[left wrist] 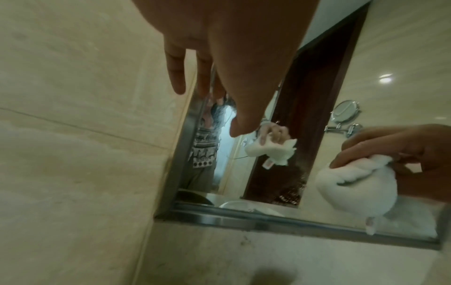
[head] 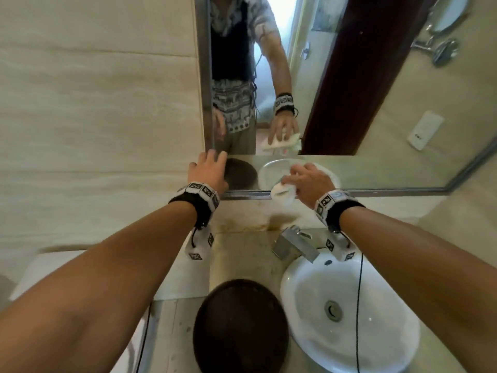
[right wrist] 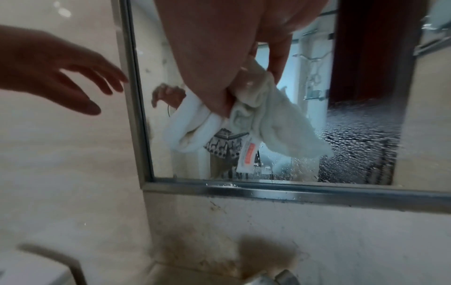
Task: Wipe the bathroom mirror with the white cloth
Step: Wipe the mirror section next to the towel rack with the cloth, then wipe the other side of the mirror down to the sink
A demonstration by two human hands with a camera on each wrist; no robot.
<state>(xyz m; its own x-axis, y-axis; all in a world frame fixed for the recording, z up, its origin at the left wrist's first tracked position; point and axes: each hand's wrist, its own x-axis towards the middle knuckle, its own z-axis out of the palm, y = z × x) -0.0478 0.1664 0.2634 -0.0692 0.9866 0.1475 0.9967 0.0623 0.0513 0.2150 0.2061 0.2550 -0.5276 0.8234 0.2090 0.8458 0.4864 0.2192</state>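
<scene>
At mirror's (head: 376, 103) lower left corner | right hand (head: 309, 181) grip bunched round white cloth (right wrist: 256, 119), cloth at the glass low down | left hand (head: 207, 168) fingers spread, empty, by frame | droplets remaining lower right; wiping judged barely begun, most glass left

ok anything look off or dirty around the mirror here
Yes. Water droplets bead thickly on the lower glass of the mirror, right of the white cloth that the right hand grips. Brown staining marks the wall just below the mirror's metal frame.
</scene>
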